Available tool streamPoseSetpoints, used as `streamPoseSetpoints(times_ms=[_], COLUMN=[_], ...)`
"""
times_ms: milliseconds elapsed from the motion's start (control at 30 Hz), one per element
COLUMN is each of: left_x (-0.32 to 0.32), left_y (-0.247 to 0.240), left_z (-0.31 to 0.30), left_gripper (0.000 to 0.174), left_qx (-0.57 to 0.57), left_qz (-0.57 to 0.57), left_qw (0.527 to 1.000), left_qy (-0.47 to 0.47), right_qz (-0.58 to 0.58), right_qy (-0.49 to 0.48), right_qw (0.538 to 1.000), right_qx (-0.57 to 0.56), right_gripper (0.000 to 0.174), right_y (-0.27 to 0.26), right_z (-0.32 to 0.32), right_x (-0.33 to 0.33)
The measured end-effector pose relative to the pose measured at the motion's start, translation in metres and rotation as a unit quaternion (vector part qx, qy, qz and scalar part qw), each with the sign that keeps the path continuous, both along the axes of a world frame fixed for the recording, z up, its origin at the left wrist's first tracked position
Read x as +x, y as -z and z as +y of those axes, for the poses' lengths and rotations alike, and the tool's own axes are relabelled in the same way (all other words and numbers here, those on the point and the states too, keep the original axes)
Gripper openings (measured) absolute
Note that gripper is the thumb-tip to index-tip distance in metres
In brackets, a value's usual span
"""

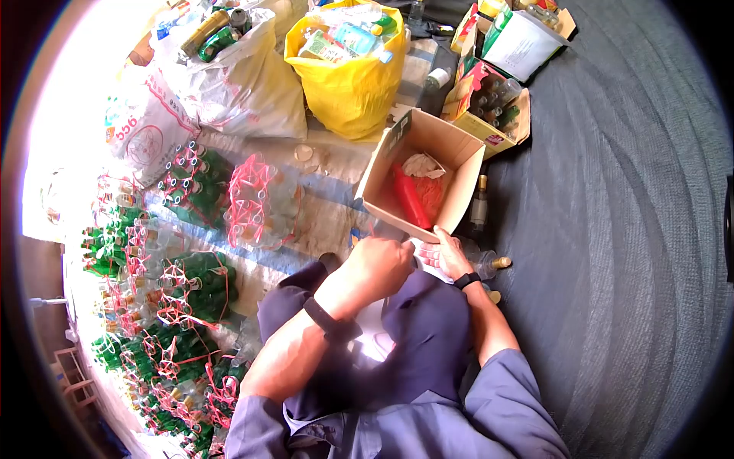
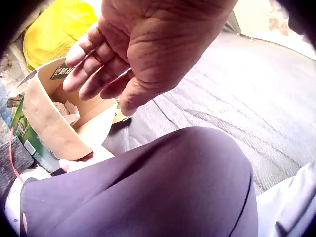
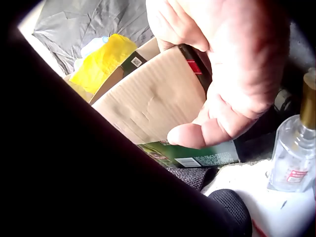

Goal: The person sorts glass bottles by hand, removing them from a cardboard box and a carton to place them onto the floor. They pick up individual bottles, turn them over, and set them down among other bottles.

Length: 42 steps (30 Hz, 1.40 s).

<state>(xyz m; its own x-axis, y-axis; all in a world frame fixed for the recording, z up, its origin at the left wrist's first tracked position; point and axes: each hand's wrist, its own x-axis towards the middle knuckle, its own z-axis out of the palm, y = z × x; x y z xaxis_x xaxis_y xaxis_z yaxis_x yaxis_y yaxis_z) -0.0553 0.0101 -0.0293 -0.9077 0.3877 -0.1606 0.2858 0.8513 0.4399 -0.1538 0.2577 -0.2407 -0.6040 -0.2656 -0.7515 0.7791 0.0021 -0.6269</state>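
An upright-opening cardboard box [image 1: 371,177] tilts in front of the knees, holding a long red object [image 1: 411,197] and crumpled paper [image 1: 422,164]. My right hand [image 1: 449,255] grips the box's near corner; in the right wrist view, the fingers of that hand [image 3: 232,94] lie around the edge of the cardboard [image 3: 153,98]. My left hand [image 1: 376,268] hovers just left of this corner. In the left wrist view the left hand [image 2: 143,54] shows loosely bent fingers with nothing between them, and the box [image 2: 49,118] is beyond.
Bundled green and clear bottles [image 1: 195,287] cover the left side. A yellow bag [image 1: 348,96] and a white bag [image 1: 248,92] of containers stand at the back. Beyond the box is a carton of bottles [image 1: 489,138]. A clear bottle [image 1: 489,264] lies beside my right wrist.
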Motion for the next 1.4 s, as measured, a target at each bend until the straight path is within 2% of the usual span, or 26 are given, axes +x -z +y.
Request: streamPoseSetpoints(times_ms=[33,133,167,233,300,367,400,433,467,500,633,867,933,967,1033,1100,1133,1167,1233,1267,1333,1367,1400], left_x=[-0.001,-0.003,-0.004,-0.003,-0.002,-0.001,-0.001,-0.001,-0.002,-0.002,-0.002,-0.001,-0.001,-0.001,-0.002,-0.002,-0.002,-0.002,-0.003,-0.004,-0.004,-0.004,-0.006], left_y=[-0.001,-0.006,-0.005,-0.003,-0.003,0.0,0.0,0.0,0.001,0.003,-0.001,0.003,0.009,0.01,0.012,0.01,0.005,0.003,0.004,0.003,-0.001,-0.002,-0.003], left_z=[-0.001,-0.001,-0.001,-0.001,-0.001,0.0,0.0,0.0,0.001,0.001,0.002,0.006,0.005,0.004,0.005,0.006,0.006,0.006,0.006,0.005,0.004,0.003,0.003], left_gripper=[0.031,0.03,0.029,0.028,0.028,0.029,0.029,0.029,0.029,0.03,0.031,0.026,0.023,0.023,0.023,0.024,0.025,0.026,0.03,0.03,0.03,0.03,0.031], left_qx=[-0.007,0.012,0.023,0.026,0.023,0.03,0.031,0.032,0.03,0.025,0.033,0.01,0.01,0.008,0.005,-0.008,-0.006,-0.003,0.0,-0.003,-0.003,0.0,0.004], left_qz=[0.003,0.031,0.043,0.052,0.056,0.07,0.068,0.066,0.068,0.064,0.072,0.04,0.049,0.046,0.038,0.032,0.023,0.015,0.002,-0.001,-0.006,-0.002,0.003], left_qw=[1.0,0.999,0.999,0.998,0.998,0.997,0.997,0.997,0.997,0.997,0.996,0.999,0.999,0.999,0.999,0.999,1.0,1.0,1.0,1.0,1.0,1.0,1.0], left_qy=[-0.003,-0.014,-0.02,-0.017,-0.013,-0.012,-0.016,-0.019,-0.016,-0.02,-0.029,-0.022,-0.005,-0.007,-0.006,-0.008,-0.003,0.002,0.001,0.014,0.026,0.028,0.031], right_qz=[0.0,-0.001,-0.007,0.012,0.026,0.069,0.072,0.234,0.386,0.422,0.33,0.289,0.17,0.129,0.128,0.07,0.066,0.074,0.055,0.053,0.147,0.146,0.273], right_qy=[0.001,-0.005,-0.011,-0.025,-0.054,-0.095,-0.093,-0.203,-0.304,-0.321,-0.268,-0.196,0.03,0.04,0.071,0.073,0.065,0.074,0.031,0.029,0.039,0.039,-0.003], right_qw=[1.0,1.0,1.0,0.999,0.997,0.991,0.991,0.948,0.866,0.843,0.903,0.936,0.983,0.989,0.985,0.988,0.989,0.99,0.992,0.992,0.984,0.984,0.96], right_qx=[0.001,0.019,0.014,0.028,0.041,0.059,0.058,0.076,0.093,0.092,0.064,0.03,0.055,0.066,0.093,0.113,0.114,0.093,0.109,0.111,0.095,0.098,0.066], right_gripper=[0.07,0.084,0.084,0.078,0.057,0.047,0.047,0.043,0.039,0.039,0.038,0.038,0.045,0.046,0.05,0.054,0.06,0.056,0.04,0.04,0.018,0.018,0.012], right_y=[-0.004,-0.023,-0.026,-0.03,-0.031,-0.005,-0.001,0.0,0.003,0.002,0.007,0.009,-0.002,-0.019,-0.021,-0.03,-0.021,-0.017,-0.019,-0.005,0.061,0.092,0.099], right_z=[0.001,0.007,0.009,0.012,0.017,0.029,0.035,0.042,0.047,0.052,0.062,0.052,0.027,0.02,0.007,0.001,0.0,-0.001,-0.005,-0.005,0.008,0.017,0.016], right_x=[0.002,0.009,0.011,0.02,0.034,0.047,0.056,0.065,0.07,0.081,0.108,0.076,0.055,0.039,0.016,0.0,-0.007,-0.013,-0.018,-0.019,-0.02,-0.018,-0.013])
